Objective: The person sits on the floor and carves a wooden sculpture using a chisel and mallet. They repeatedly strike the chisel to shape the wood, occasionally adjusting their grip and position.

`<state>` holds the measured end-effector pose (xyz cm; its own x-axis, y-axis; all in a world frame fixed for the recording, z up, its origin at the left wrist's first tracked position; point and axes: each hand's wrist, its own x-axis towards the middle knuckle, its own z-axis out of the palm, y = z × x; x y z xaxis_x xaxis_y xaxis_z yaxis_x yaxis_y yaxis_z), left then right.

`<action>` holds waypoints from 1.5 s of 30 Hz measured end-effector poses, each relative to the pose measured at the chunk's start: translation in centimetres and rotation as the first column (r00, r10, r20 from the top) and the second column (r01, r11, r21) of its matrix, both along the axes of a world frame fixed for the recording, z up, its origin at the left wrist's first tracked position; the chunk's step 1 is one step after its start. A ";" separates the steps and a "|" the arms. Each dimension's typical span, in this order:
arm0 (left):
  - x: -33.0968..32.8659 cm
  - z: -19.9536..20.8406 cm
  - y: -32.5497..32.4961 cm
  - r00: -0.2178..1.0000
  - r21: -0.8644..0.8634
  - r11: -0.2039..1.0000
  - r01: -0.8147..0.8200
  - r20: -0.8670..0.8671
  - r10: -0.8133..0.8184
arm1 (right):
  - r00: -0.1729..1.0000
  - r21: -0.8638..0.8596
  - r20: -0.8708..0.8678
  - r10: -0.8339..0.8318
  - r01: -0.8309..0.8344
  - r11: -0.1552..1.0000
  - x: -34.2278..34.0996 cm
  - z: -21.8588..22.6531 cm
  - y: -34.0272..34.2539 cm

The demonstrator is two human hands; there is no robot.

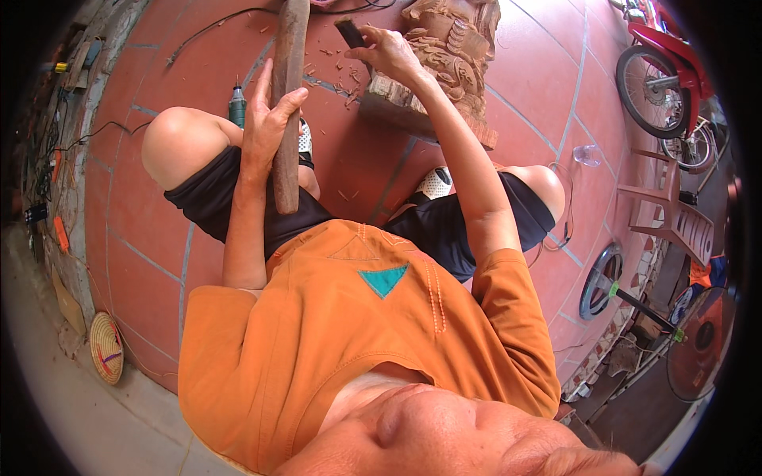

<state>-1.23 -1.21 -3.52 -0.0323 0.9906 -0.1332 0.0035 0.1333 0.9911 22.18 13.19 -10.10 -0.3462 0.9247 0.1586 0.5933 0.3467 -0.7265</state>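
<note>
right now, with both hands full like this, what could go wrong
The left hand has fairly straight fingers against the long wooden bar, so it might slip toward the legs. The right hand, with its dark block, is close to the carved wood and could knock it. Loose shavings on the red tiles might slide underfoot.

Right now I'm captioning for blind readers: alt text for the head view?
A seated person holds a long brown wooden bar in the left hand and a short dark object in the right hand, near an ornately carved brown wooden block. Wood shavings dot the red tiled floor.
</note>
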 end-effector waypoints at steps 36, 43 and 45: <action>0.7 0.3 2.1 0.991 -0.020 0.995 0.097 -0.088 -0.099 | 0.988 0.007 0.106 0.113 -0.114 0.993 -0.7 0.0 0.8; 0.5 3.1 2.4 0.975 0.130 0.982 -0.135 0.195 0.108 | 0.988 -0.037 0.102 0.116 -0.113 0.993 -0.9 0.6 0.5; 0.7 3.7 2.6 0.990 0.155 0.980 -0.128 0.078 0.117 | 0.987 -0.025 0.112 0.113 -0.111 0.993 -1.0 0.6 0.5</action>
<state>-0.53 1.38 0.22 -0.1513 0.9883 0.0199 -0.0713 -0.0310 0.9970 21.16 13.69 -9.47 -0.4627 0.8814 0.0953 0.6298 0.4025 -0.6643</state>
